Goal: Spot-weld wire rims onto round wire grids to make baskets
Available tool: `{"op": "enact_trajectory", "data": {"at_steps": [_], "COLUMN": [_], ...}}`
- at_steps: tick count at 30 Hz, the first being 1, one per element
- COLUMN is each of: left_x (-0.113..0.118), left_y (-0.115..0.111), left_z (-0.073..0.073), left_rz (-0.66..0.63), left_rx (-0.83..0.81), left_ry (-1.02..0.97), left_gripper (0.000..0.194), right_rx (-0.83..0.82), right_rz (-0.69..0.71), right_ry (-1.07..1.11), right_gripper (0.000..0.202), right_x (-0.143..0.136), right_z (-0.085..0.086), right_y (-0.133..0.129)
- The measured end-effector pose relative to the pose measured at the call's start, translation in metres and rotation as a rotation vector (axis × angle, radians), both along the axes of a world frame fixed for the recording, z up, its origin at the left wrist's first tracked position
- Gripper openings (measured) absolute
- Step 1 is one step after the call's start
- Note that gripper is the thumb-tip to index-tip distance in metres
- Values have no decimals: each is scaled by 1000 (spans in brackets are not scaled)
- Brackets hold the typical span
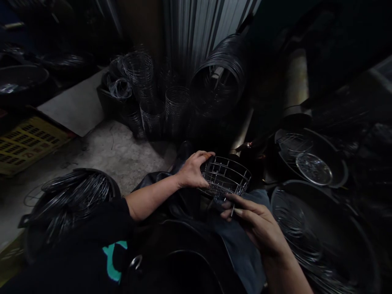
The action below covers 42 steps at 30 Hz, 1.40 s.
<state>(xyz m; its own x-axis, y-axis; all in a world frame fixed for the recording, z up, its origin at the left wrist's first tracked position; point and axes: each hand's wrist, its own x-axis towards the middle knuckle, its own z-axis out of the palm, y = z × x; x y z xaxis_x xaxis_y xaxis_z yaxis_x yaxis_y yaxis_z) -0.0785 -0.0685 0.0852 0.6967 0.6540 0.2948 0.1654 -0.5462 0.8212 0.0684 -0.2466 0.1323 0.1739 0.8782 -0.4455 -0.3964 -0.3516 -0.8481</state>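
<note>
Past black clothing point(159, 253) gleams a rounded, open wire basket point(227, 175).

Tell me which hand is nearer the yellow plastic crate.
Left. The left hand holds the wire basket, right of the crate; the right hand is farther right, at the basket's near side.

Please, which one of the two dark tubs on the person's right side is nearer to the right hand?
Nearer the right hand is the near tub, with loose wires along its left side; the far tub holds a bright round piece.
</note>
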Motion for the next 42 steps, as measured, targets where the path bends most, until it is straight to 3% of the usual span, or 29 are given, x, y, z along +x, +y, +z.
{"op": "enact_trajectory", "data": {"at_steps": [3,7,11,16,21,23,26,32,42], "left_x": [0,0,2,8,14,17,21,29,53], "left_y": [0,-1,-5,-9,-4,-1,1,9,30], "left_z": [2,3,5,7,6,6,7,7,-8], "left_rz": [4,-5,-41,-30,15,15,17,17,53], "left_rx": [-4,-4,56,90,31,15,-6,-43,-125], "left_ry": [-6,-5,16,24,16,-5,-38,-75,-137], "left_gripper": [94,93,95,92,88,86,89,89,93], "right_rx": [45,130,220,207,348,370,435,625,644], "right_rz": [67,253,409,297,350,417,413,252,193], "right_ry": [-176,-680,-859,-1004,-1652,-1809,-1850,-1756,-1672], "right_gripper": [35,49,26,27,31,32,29,25,22], "right_x": [1,2,6,22,24,24,28,41,63], "right_z": [2,12,21,6,-1,1,2,-4,3], "right_y": [-3,-8,6,28,29,28,30,37,65]}}
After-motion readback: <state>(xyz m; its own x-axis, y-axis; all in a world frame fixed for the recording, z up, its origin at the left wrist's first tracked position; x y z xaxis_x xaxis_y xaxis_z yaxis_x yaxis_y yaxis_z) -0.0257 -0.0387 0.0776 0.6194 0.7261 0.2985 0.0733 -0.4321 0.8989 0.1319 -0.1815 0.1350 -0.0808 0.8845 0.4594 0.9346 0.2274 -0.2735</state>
